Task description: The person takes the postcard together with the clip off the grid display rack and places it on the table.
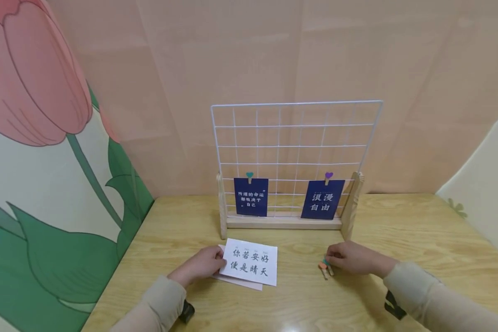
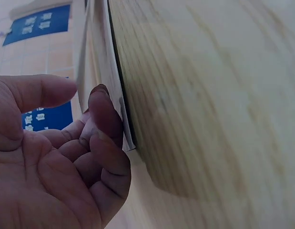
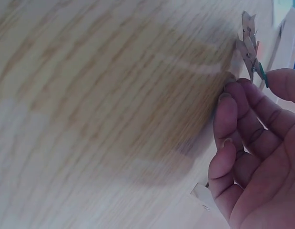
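My left hand (image 1: 205,263) pinches the left edge of a white card (image 1: 251,263) printed with Chinese characters. A second pale card (image 1: 251,284) lies under it on the table, sticking out at the lower edge. To the right, my right hand (image 1: 350,258) has thumb and forefinger on a small wooden clothespin with a teal top (image 3: 263,75). Another clothespin with an orange top (image 1: 323,267) lies right against it on the table. In the left wrist view the cards show edge-on beside the left hand (image 2: 66,143).
Behind the hands stands a white wire grid (image 1: 288,147) in a wooden base (image 1: 284,223). Two navy cards hang low on it: a left one (image 1: 251,210) under a teal heart clothespin (image 1: 250,175) and a right one (image 1: 315,214) under a purple heart clothespin (image 1: 329,176).
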Demonstrator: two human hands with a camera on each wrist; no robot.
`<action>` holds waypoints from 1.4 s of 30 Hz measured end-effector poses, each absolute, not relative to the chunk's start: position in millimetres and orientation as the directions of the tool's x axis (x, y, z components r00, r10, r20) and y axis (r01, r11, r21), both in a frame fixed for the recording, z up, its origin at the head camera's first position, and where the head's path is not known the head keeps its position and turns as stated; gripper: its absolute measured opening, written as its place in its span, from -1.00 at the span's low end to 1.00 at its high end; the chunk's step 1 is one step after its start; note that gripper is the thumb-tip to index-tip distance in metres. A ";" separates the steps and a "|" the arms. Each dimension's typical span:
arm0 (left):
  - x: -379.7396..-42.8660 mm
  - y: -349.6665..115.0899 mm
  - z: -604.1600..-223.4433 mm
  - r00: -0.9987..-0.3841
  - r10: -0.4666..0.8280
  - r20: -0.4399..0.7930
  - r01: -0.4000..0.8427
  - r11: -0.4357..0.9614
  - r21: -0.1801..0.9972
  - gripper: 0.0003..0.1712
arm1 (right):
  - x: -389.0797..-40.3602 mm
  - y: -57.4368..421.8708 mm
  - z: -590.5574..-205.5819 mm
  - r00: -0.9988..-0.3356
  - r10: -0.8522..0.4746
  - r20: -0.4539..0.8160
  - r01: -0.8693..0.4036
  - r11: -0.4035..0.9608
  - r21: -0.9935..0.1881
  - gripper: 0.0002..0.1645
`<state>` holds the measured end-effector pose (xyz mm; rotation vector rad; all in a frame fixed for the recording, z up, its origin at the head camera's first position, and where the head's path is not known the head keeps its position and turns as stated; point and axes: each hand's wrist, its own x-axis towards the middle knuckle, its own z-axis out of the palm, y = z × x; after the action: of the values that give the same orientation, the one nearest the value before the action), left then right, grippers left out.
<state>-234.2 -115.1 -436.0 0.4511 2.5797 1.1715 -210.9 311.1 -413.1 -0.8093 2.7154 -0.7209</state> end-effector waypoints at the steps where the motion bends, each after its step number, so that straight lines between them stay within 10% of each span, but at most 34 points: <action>1: -234.6 -115.0 -435.5 -0.915 0.385 -0.121 0.165 0.632 0.757 -0.86 | -210.9 311.2 -412.3 -0.823 -0.564 -0.067 -0.457 0.727 -0.512 -0.82; 42: -248.5 -67.6 -345.7 -0.928 0.282 0.243 0.367 0.581 0.726 -0.47 | -245.1 206.9 -304.8 -0.848 -0.484 0.217 -0.530 0.795 -0.296 -0.68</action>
<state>-248.5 -67.6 -345.7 0.5935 2.8824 1.3626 -245.1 206.9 -304.8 -0.8796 3.0984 -0.5738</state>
